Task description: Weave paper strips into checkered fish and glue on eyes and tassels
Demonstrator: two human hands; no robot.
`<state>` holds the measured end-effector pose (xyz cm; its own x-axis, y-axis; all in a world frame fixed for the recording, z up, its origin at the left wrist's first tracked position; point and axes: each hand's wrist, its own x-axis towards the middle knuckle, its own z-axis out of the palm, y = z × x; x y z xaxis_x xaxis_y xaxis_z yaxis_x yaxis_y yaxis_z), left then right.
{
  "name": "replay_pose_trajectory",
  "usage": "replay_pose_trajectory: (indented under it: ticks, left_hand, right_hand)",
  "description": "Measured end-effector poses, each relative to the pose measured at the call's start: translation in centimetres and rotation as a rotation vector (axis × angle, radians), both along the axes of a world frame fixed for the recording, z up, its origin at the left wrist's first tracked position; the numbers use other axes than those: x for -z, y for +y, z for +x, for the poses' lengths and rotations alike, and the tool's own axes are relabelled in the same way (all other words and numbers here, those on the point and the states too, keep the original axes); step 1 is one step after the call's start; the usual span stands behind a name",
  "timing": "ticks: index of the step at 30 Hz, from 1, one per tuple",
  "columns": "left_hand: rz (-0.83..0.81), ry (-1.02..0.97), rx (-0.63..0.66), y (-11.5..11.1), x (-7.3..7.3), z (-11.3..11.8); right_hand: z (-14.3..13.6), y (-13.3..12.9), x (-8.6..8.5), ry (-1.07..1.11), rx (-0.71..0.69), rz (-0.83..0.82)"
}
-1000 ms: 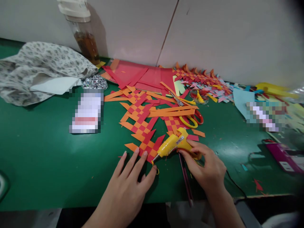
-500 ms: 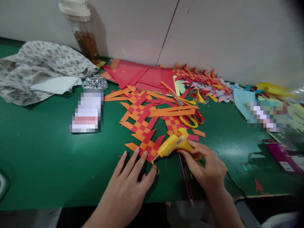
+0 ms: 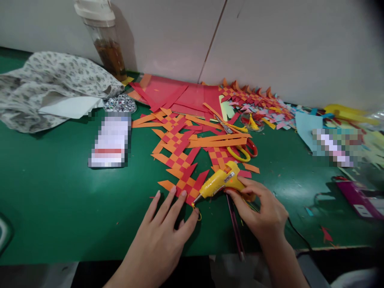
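Observation:
My right hand [image 3: 261, 208] is wrapped round a yellow glue gun [image 3: 220, 181], its metal nozzle pointing down and left. The nozzle tip touches or nearly touches the lower corner of a red and orange woven paper piece [image 3: 187, 188], where a small yellow cord loop [image 3: 200, 216] lies. My left hand [image 3: 168, 224] rests with spread fingers, the middle fingertips on the lower edge of that woven piece and the index finger by the cord. More woven pieces [image 3: 179, 161] run in a column behind it.
Scissors with yellow and red handles [image 3: 249, 154] lie under orange strips [image 3: 220, 141]. Further back are red sheets [image 3: 195, 98], a bottle [image 3: 108, 52] and a patterned cloth [image 3: 66, 76]. A phone [image 3: 111, 140] lies left, a purple packet [image 3: 357, 198] right. A dark pen-like stick [image 3: 235, 226] overhangs the front edge.

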<state>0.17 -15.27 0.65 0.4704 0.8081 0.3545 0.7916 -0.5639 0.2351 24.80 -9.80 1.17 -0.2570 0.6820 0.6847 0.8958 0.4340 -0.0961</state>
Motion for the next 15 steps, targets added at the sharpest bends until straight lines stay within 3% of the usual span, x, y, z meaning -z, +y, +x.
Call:
replay_pose_trajectory:
  ticks: [15]
  left_hand:
    - [0.015, 0.013, -0.003, 0.03, -0.07, -0.02]
  right_hand:
    - [-0.27, 0.10, -0.33, -0.032, 0.012, -0.011]
